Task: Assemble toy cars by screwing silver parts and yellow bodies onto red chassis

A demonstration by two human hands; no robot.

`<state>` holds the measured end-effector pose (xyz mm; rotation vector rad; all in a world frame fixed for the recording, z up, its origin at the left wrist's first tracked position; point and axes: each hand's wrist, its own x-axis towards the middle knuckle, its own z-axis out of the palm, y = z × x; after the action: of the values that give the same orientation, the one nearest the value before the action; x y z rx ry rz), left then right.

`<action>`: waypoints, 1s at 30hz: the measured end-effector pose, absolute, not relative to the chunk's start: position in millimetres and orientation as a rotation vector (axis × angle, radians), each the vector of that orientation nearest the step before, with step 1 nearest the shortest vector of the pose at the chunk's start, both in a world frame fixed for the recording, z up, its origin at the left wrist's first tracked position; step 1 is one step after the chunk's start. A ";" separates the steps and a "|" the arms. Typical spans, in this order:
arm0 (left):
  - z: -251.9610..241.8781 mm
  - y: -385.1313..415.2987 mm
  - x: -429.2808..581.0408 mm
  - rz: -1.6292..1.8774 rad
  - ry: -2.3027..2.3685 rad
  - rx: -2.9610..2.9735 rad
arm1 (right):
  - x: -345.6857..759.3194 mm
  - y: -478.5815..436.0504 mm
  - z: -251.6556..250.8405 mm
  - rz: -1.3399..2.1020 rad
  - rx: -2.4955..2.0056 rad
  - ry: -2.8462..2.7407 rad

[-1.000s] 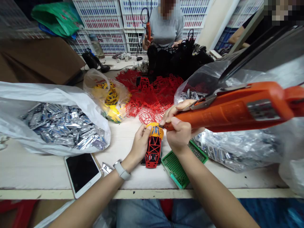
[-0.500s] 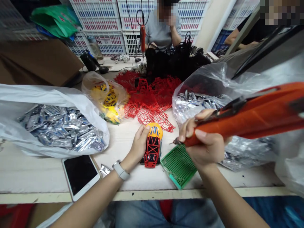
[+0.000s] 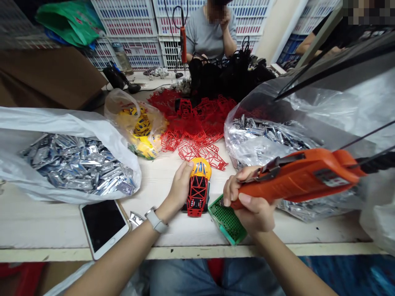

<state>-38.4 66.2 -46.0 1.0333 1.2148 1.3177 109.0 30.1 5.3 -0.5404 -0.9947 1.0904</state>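
Note:
On the table in front of me lies a toy car (image 3: 198,191) with a yellow front and a red lattice frame over a black body. My left hand (image 3: 182,183) grips its left side, thumb near the yellow part. An orange electric screwdriver (image 3: 296,174) is held in my right hand (image 3: 251,201), fingers wrapped round its front end. Its tip points down to the left, over a green perforated tray (image 3: 226,220); my hand hides part of that tray. Small dark bits, perhaps screws, show in the tray.
Bags of silvery parts stand at left (image 3: 83,164) and right (image 3: 271,135). Behind the car are a bag of yellow parts (image 3: 142,127) and a pile of red lattice frames (image 3: 200,119). A phone (image 3: 105,226) lies front left. A person (image 3: 210,33) sits across the table.
My right hand has brought the screwdriver lower and slightly left, its tip now over the green tray. My left hand and the toy car have stayed in place.

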 end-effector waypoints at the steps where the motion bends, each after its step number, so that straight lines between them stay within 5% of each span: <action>1: -45.7 66.1 -38.4 1.317 1.214 1.037 | 108.8 29.6 3.9 1.093 -0.536 -0.997; 20: -56.2 69.9 -42.4 1.387 1.339 0.990 | 106.6 25.5 -1.0 1.073 -0.565 -1.018; 30: -58.4 73.3 -42.8 1.397 1.305 1.079 | 86.4 42.5 70.6 0.852 -0.511 -0.929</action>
<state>-42.8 73.3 -58.4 1.0786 1.3054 1.3975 86.4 42.5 70.6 -0.5108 -0.9295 0.8519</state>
